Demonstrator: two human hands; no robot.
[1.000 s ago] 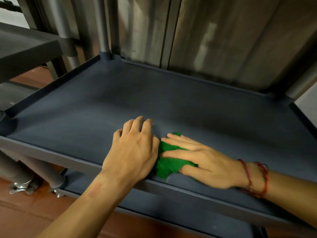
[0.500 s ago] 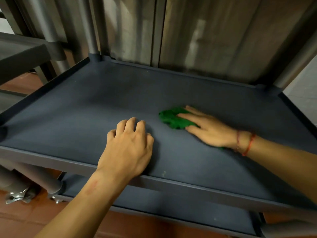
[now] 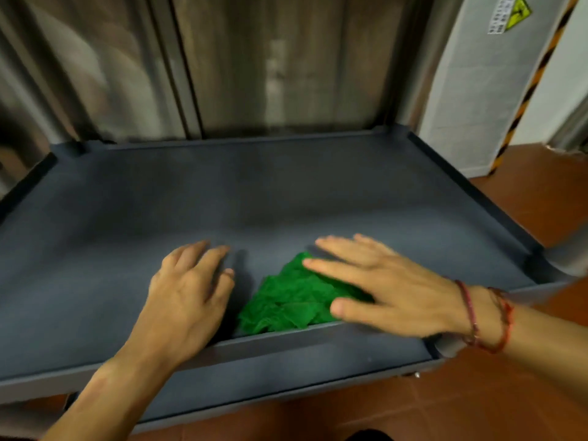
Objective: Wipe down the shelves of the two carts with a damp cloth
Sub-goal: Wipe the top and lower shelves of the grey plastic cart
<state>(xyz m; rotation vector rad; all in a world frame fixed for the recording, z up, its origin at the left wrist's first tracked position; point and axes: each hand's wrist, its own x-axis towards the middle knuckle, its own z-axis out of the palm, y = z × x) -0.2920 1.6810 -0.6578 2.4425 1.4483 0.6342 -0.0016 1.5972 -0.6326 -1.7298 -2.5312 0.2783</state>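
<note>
A crumpled green cloth (image 3: 286, 300) lies on the dark grey cart shelf (image 3: 286, 198), close to its front rim. My right hand (image 3: 381, 281) presses flat on the cloth's right side, fingers spread and pointing left, with red string bracelets on the wrist. My left hand (image 3: 187, 291) rests palm down on the shelf just left of the cloth, fingers slightly apart, holding nothing. A lower shelf (image 3: 286, 370) of the same cart shows below the front rim.
Dark wooden panels (image 3: 270, 65) stand right behind the cart. A grey-wrapped pillar with black-and-yellow edge tape (image 3: 496, 74) is at the back right. The cart's grey corner post (image 3: 566, 256) is on the right. Reddish tiled floor (image 3: 477, 409) lies below and to the right.
My right hand has pulled the cloth back from mid-shelf to the front rim, beside my left hand. The view has shifted right, showing the shelf's right corner and the pillar.
</note>
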